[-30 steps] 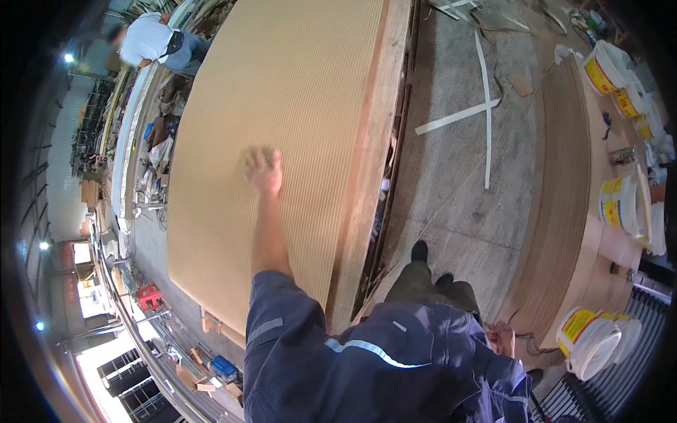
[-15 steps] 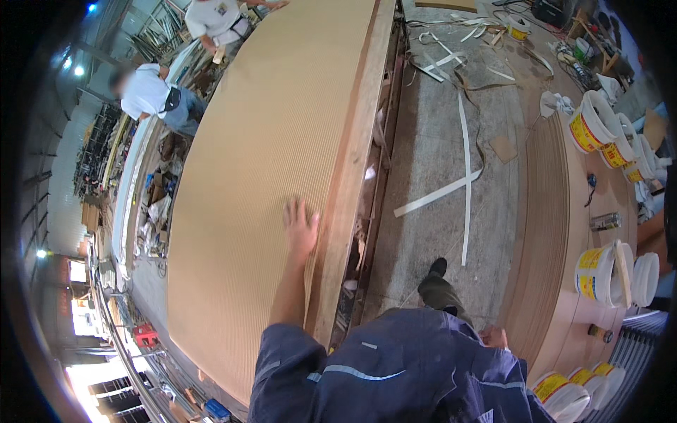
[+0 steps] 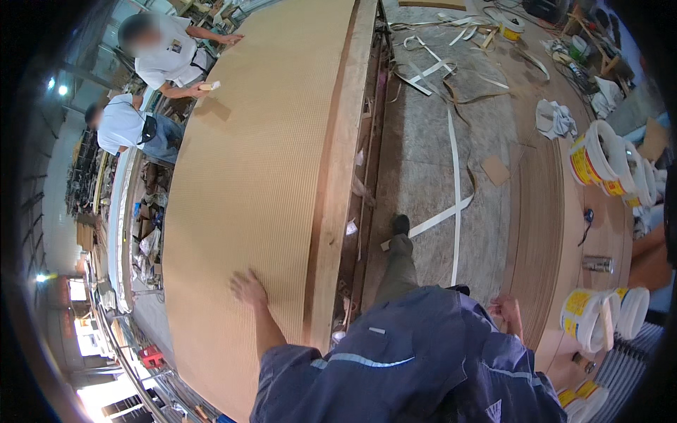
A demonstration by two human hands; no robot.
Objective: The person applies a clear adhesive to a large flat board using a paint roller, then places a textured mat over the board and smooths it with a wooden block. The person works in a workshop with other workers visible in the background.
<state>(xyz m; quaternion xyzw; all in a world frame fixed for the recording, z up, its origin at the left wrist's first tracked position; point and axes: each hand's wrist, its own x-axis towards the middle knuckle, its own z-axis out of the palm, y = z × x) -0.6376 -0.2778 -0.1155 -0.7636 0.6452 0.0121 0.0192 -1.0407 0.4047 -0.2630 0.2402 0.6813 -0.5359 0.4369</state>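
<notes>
My left hand (image 3: 248, 287) lies palm down with spread fingers on a long, finely ribbed tan panel (image 3: 254, 169). It holds nothing. The panel rests on a long bench with a pale wooden beam (image 3: 331, 247) running along the side nearest me. My right hand (image 3: 505, 310) hangs low at my right side, next to a stack of brown sheets (image 3: 532, 247). Its fingers look small and partly bent, and I cannot make out whether anything is in them.
Across the panel, one person (image 3: 169, 53) holds a small pale block (image 3: 210, 86); another person (image 3: 123, 123) stands behind. White strips (image 3: 455, 197) litter the concrete floor beside my foot (image 3: 401, 224). White buckets (image 3: 582, 317), a tape measure (image 3: 588, 217) and a metal can (image 3: 598, 264) sit on the sheets.
I have stepped forward along the bench. My left hand has shifted left, farther in over the panel. The person across has leaned over the panel's edge with the block.
</notes>
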